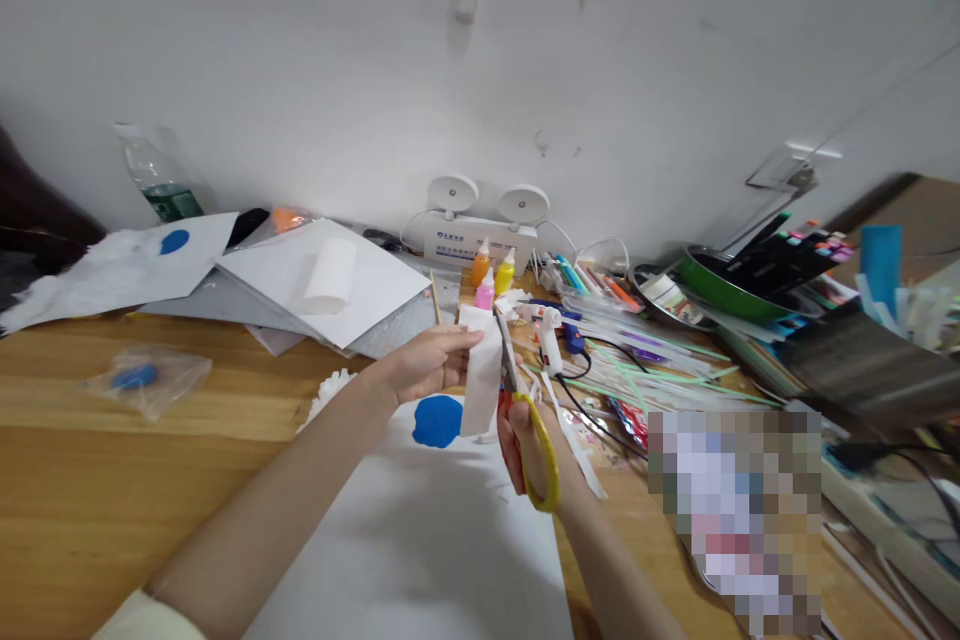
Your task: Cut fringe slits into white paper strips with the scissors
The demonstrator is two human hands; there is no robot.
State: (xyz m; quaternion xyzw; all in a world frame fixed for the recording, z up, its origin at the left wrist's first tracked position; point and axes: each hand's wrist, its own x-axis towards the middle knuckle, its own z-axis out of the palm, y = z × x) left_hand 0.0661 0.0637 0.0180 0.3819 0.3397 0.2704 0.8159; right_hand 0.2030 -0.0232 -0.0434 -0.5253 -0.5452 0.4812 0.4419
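My left hand pinches a strip of white paper and holds it upright above the table. My right hand grips scissors with yellow and red handles. Their blades point up along the right edge of the paper strip. Below the hands lies a large white sheet with a blue round blob on it. A narrow cut strip hangs by my right wrist.
Small paint bottles, a glue gun, pens and loose straws clutter the right side. White sheets and a paper roll lie at the back left, with a water bottle and a plastic bag. A green bowl stands right.
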